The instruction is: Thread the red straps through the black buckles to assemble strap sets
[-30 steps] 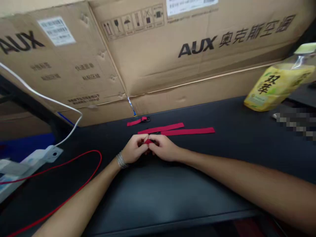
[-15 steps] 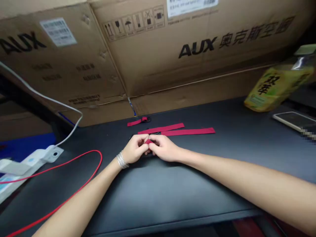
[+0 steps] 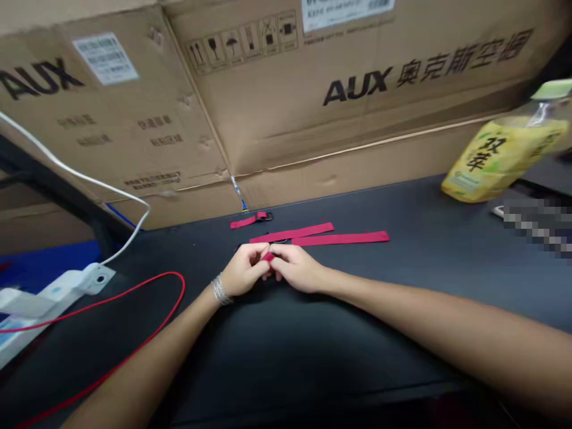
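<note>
My left hand (image 3: 245, 269) and my right hand (image 3: 295, 268) meet fingertip to fingertip over the dark table (image 3: 250, 345). Between them they pinch a small piece of red webbing strap (image 3: 268, 257); most of it is hidden by the fingers. Just beyond the hands lie two flat red straps, one angled (image 3: 308, 230) and one longer strip (image 3: 353, 238) reaching to the right. Part of a metal ring shows by the angled strap. Farther back rests a short red strap (image 3: 243, 223) with a dark buckle (image 3: 263, 217).
Large cardboard boxes (image 3: 277, 119) stand along the back edge. A white power strip (image 3: 62, 292) with a white cable and a looping red cable (image 3: 181, 286) lies at left. At right are a yellow drink bottle (image 3: 487, 161) and a phone, partly blurred out.
Both hands keep nearly the same place and pinch, with only slight finger movement at the red strap. The picture is darker over the table and arms.
</note>
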`<action>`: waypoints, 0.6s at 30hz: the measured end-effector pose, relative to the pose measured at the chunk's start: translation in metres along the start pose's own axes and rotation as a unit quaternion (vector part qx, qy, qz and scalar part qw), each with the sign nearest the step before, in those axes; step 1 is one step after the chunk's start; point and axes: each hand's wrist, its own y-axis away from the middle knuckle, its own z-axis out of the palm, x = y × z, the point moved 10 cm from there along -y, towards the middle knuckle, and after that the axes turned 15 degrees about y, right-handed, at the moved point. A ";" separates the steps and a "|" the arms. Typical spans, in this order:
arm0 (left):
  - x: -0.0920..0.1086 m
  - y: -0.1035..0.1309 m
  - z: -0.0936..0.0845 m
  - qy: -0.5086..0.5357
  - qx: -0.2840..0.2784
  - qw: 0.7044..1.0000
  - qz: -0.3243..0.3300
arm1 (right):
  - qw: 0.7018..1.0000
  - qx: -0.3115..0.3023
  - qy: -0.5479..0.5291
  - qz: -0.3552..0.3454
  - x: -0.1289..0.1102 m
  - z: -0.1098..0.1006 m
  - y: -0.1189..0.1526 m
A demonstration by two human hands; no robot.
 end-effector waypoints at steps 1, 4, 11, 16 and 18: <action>-0.001 0.000 0.000 0.001 0.000 1.000 -0.002 | 1.000 -0.001 -0.001 0.002 0.000 0.000 0.000; -0.002 0.000 -0.002 -0.002 0.003 1.000 -0.002 | 1.000 -0.007 -0.002 0.011 0.002 0.001 0.000; -0.001 0.000 -0.001 -0.010 0.003 1.000 -0.001 | 1.000 -0.002 -0.006 -0.002 0.000 0.001 0.001; -0.001 0.000 -0.003 -0.010 0.004 1.000 -0.001 | 1.000 -0.004 0.000 -0.004 0.000 0.001 0.000; -0.001 0.000 -0.003 -0.009 0.005 1.000 0.000 | 1.000 -0.004 -0.001 -0.002 0.000 0.001 0.000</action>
